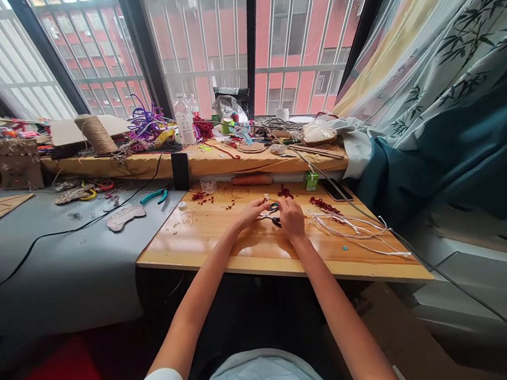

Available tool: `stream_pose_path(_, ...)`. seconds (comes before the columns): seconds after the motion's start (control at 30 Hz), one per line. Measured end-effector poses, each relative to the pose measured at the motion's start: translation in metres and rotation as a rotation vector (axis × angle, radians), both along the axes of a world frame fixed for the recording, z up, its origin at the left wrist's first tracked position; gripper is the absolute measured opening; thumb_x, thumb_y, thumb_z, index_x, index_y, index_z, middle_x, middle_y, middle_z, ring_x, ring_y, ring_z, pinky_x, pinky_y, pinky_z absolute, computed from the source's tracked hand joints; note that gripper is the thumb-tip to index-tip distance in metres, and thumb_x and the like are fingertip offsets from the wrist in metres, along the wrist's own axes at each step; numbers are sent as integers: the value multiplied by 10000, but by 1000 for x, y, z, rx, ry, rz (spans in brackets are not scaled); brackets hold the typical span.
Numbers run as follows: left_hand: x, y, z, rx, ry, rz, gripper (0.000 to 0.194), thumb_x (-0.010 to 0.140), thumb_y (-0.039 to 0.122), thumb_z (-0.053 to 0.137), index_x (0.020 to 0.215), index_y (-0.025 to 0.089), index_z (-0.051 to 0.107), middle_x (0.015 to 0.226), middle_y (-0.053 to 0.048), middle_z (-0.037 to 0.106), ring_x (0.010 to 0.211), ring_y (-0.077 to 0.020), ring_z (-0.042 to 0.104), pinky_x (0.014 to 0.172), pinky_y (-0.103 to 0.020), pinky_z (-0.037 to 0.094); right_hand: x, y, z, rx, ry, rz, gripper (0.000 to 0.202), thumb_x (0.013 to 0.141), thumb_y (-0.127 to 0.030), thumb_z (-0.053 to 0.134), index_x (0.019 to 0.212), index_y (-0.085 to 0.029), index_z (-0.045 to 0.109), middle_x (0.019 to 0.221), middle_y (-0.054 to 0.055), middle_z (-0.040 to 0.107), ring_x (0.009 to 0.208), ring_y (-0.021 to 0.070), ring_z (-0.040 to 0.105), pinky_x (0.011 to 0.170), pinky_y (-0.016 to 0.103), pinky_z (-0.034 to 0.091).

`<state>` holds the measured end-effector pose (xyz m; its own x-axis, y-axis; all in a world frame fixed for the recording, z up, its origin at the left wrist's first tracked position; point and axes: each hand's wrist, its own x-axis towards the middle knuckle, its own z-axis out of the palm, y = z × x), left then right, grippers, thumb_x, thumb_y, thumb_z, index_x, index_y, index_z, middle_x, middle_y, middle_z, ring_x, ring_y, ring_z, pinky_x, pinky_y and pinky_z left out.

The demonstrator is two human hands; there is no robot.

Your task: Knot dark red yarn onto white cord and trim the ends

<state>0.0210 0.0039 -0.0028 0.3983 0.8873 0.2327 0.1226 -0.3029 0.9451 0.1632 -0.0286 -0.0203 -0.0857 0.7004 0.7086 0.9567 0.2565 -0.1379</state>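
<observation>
My left hand is over the middle of the wooden board, its fingertips pinched at a tiny whitish piece too small to name. Close by, my right hand has its fingers curled and pointing down; whatever they grip is hidden. Between the two hands is a pair of scissors with dark handles, partly covered by my right hand. I cannot tell whether the right fingers touch the handles. Dark red yarn lies just beyond the right hand, and white cords spread out to its right.
Left of the board lie teal pliers and a flat sock-shaped piece on a grey surface. A phone and a green box sit at the back right. The shelf behind holds a twine spool and a bottle.
</observation>
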Motion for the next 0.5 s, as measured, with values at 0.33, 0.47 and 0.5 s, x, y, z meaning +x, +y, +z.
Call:
stream_pose_path(0.33, 1, -2, 2, 29, -85, 59, 282, 687, 404, 557, 607, 134, 540, 588, -4, 548, 607, -113, 503, 642, -245, 392, -1, 0, -2, 2, 8, 105, 348, 868, -163, 336, 1186, -109, 466, 977, 133, 594, 896, 200, 526, 783, 303, 382)
stream_pose_path(0.47, 0, -2, 5, -3, -142, 45, 306, 669, 432, 578, 671, 127, 550, 622, -9, 562, 596, -106, 526, 617, -245, 417, 0, 1, -3, 6, 67, 109, 288, 880, -209, 326, 1077, -119, 516, 928, 125, 607, 835, 197, 544, 738, 303, 403)
stream_pose_path(0.5, 0, -2, 5, -16, -152, 39, 321, 671, 442, 574, 674, 121, 555, 626, -13, 563, 587, -103, 526, 610, -247, 421, 0, 2, -3, 4, 74, 120, 277, 882, -217, 325, 1047, -130, 530, 918, 118, 609, 831, 196, 546, 730, 301, 406)
